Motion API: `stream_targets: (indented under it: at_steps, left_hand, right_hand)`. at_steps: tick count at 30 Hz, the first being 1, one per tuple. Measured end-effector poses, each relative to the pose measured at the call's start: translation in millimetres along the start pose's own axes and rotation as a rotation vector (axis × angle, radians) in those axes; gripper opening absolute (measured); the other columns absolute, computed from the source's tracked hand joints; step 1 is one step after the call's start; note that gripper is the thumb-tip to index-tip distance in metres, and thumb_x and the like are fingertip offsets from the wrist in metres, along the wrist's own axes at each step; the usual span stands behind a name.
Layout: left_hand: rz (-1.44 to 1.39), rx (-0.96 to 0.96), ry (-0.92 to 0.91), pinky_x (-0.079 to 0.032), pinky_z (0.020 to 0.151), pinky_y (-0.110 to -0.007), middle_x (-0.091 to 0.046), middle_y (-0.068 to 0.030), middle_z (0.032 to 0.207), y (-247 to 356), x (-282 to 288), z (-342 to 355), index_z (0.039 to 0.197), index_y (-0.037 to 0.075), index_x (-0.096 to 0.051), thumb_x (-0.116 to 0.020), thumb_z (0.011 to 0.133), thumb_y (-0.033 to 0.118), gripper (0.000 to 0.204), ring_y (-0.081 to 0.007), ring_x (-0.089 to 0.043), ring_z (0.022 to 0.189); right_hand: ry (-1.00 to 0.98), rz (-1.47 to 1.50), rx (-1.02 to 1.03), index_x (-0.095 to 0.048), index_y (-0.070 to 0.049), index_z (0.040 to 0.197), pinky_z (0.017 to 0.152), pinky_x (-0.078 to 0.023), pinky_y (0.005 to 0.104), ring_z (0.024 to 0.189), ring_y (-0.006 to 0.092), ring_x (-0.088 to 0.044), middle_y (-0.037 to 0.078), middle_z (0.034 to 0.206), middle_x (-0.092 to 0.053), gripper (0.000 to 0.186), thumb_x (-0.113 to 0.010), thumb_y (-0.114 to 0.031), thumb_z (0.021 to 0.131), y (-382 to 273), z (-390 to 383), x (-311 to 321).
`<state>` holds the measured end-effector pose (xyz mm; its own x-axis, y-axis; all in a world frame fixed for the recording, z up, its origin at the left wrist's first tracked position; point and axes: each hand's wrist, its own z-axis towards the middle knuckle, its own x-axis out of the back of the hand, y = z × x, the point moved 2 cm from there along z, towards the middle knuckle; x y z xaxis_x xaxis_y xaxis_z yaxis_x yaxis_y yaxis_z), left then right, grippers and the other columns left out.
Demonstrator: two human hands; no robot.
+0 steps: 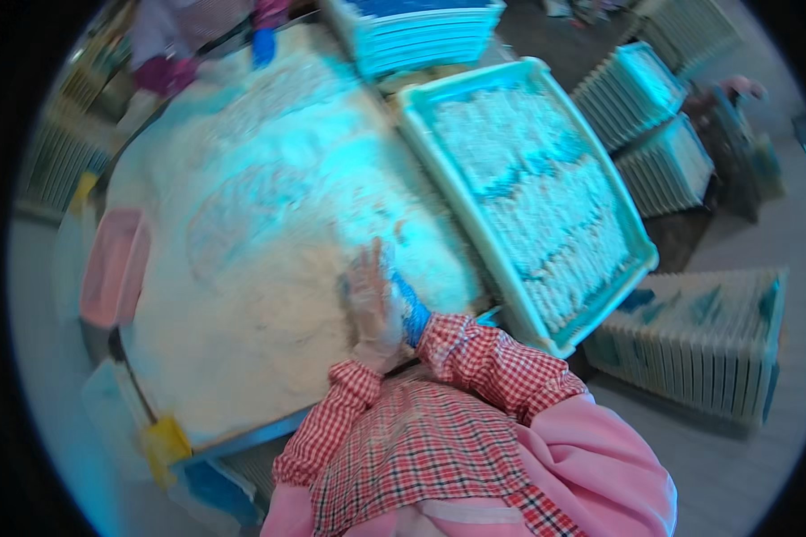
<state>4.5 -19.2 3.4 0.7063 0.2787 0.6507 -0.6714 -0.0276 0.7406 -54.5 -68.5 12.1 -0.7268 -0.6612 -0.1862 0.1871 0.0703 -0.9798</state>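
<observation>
My left hand (372, 300), in a thin see-through glove, is held over the near part of a table heaped with white powder (242, 349). Its fingers are stretched out and it lies against my right hand (410, 311), which wears a blue glove. Most of the right hand's fingers are hidden behind the left, and I cannot see whether anything lies between the palms. Small brownish bits (399, 234) rest in the powder just beyond the hands. To the right, a pale green tray (461, 219) holds rows of small, white-coated pieces.
A pink tub (116, 268) stands at the table's left edge. Stacked trays (416, 40) rise at the far end. More tray stacks (690, 345) stand on the floor at right. Across the table, another person's blue-gloved hand (263, 47) is at the powder.
</observation>
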Motion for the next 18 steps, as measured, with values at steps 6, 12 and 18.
stream_targets:
  at_steps: [6, 12, 18]
  left_hand:
    - [0.126, 0.011, 0.105, -0.019, 0.114, -0.044, -0.038, -0.0191, 0.145, -7, -12, 21, 0.140, -0.002, -0.036, -0.046, 0.095, 0.020, 0.051, -0.0317, -0.030, 0.137]
    - [0.105, 0.349, 0.370, -0.032, 0.107, -0.039, -0.041, -0.0155, 0.139, -126, 70, -43, 0.136, 0.001, -0.043, -0.046, 0.095, 0.014, 0.043, -0.0281, -0.038, 0.129]
    - [0.071, 0.712, 0.434, -0.047, 0.088, -0.033, -0.047, -0.0112, 0.123, -84, 111, -20, 0.124, 0.000, -0.051, -0.051, 0.095, 0.017, 0.033, -0.0232, -0.051, 0.109]
  right_hand:
    - [0.138, 1.053, -0.645, -0.039, -0.016, 0.142, 0.076, -0.050, 0.0367, 0.097, 0.0169, -0.055, 0.006, 0.120, -0.055, 0.063, -0.042, -0.057, 0.094, 9, -89, 101]
    - [0.685, -0.041, -0.521, -0.056, -0.011, 0.126, 0.042, -0.040, 0.0215, 0.052, 0.0055, -0.043, -0.005, 0.082, -0.057, 0.048, -0.048, -0.047, 0.094, -137, -157, 269]
    - [1.065, -0.572, -0.510, -0.060, -0.007, 0.118, 0.068, -0.048, 0.0300, 0.077, 0.0131, -0.055, 0.003, 0.100, -0.065, 0.052, -0.041, -0.050, 0.097, -128, -239, 487]
